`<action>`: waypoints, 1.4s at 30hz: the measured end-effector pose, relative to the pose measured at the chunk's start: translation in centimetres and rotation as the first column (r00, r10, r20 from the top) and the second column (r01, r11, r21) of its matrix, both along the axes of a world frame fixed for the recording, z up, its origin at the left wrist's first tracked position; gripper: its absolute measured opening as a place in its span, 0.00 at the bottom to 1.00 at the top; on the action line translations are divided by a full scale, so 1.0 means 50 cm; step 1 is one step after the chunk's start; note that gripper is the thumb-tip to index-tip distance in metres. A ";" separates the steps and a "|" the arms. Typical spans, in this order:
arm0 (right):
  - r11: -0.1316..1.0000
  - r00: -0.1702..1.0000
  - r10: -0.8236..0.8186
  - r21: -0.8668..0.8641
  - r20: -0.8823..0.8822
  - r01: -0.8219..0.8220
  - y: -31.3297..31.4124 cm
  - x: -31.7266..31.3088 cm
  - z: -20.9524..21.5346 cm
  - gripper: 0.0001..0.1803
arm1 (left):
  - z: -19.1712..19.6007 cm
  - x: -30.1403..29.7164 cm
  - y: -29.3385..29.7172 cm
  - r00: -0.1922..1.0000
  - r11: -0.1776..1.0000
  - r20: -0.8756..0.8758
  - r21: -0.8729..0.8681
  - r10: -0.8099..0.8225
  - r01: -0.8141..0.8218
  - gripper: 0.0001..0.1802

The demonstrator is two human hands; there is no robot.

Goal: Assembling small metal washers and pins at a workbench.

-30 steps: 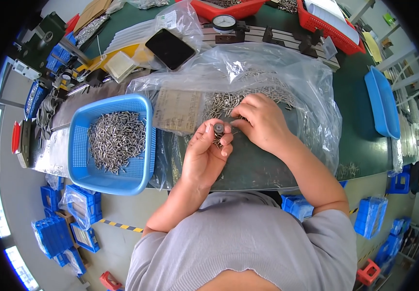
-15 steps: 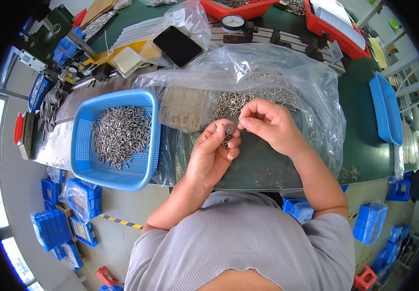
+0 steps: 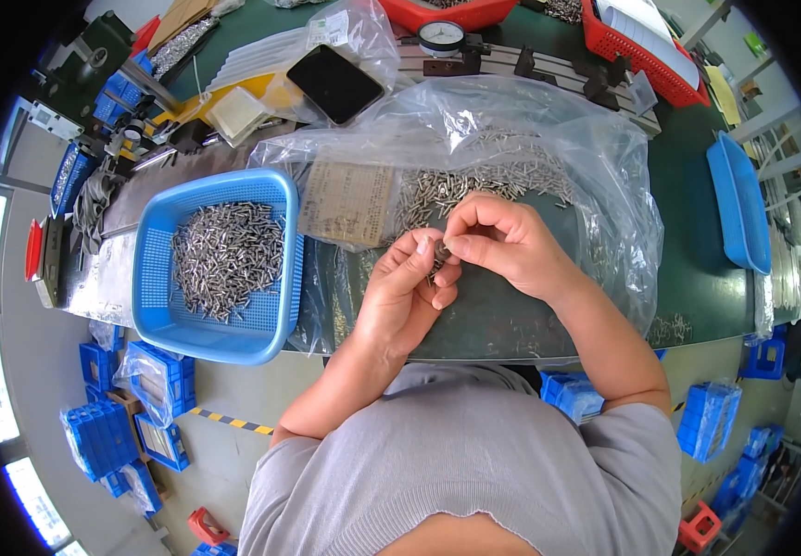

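Observation:
My left hand is closed around a small round grey metal part, held upright between thumb and fingers. Several small metal pins show in the curled fingers beneath it. With thumb and forefinger pinched together, my right hand meets the round part; whatever lies between those fingertips is hidden. Just beyond both hands, a heap of small metal pins lies on a clear plastic bag. To the left, a blue plastic basket holds many similar pins.
A brown printed card lies under the plastic beside the heap. Farther back are a black phone, a dial gauge on a metal rail and red baskets. A blue tray stands at the right table edge.
My right hand has moved slightly left, bringing its pinched fingertips from beside the round part onto it. My left hand keeps its hold almost in place.

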State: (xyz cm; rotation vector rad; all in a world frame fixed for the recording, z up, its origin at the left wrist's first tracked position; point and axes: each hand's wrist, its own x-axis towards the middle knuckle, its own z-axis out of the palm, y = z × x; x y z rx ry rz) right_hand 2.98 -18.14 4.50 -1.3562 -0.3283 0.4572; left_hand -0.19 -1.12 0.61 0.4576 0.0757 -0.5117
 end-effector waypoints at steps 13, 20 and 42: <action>0.934 0.833 -0.008 -0.293 0.553 0.203 -0.008 0.006 -0.003 0.06 | 0.002 -0.001 -0.004 1.000 0.998 -0.024 0.068 -0.007 0.009 0.11; 0.841 0.822 -0.119 -0.384 0.557 0.382 -0.040 0.023 0.007 0.05 | 0.002 0.004 0.002 1.000 1.000 0.005 -0.017 0.023 -0.023 0.10; 0.922 0.971 -0.029 -0.369 0.237 0.118 -0.031 0.018 0.007 0.05 | -0.008 0.003 0.006 1.000 0.999 0.023 -0.033 -0.015 0.016 0.07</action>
